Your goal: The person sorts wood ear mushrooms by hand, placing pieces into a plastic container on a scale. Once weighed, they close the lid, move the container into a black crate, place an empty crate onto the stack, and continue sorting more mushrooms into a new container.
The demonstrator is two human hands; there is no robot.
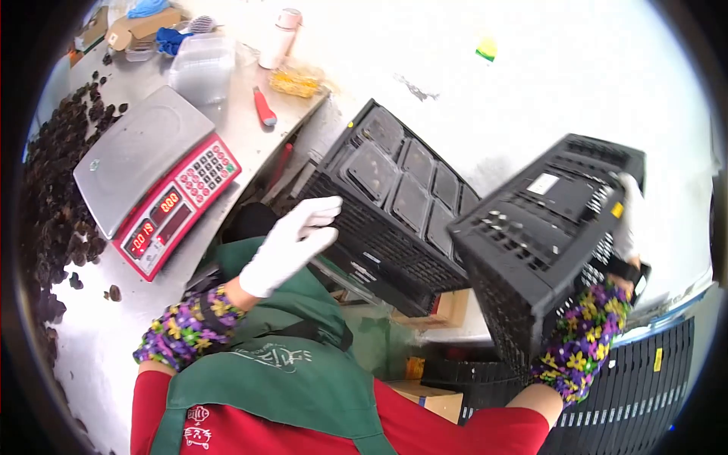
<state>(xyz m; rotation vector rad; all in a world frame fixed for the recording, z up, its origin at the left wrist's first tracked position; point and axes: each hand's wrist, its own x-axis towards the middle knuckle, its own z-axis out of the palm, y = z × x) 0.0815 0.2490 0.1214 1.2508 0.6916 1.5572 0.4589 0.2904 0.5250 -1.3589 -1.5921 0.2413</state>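
My left hand [292,241], in a white glove, is raised with its fingers apart and nothing in it, just left of a black crate [371,250]. That crate holds several lidded clear containers [370,171] with dark contents. On the right, my right hand [629,216], also gloved in white, grips the far side of a second black crate [523,205]. This crate is tilted, with its ribbed side and a white label facing up, and its near corner is close to the first crate's right end.
A scale [174,186] with red digits stands on the left table, beside many small dark pieces [61,159]. Behind are clear trays [203,68], a red knife [264,106], a pink bottle [280,38] and a yellow package [296,81]. More black crates [637,379] are at lower right.
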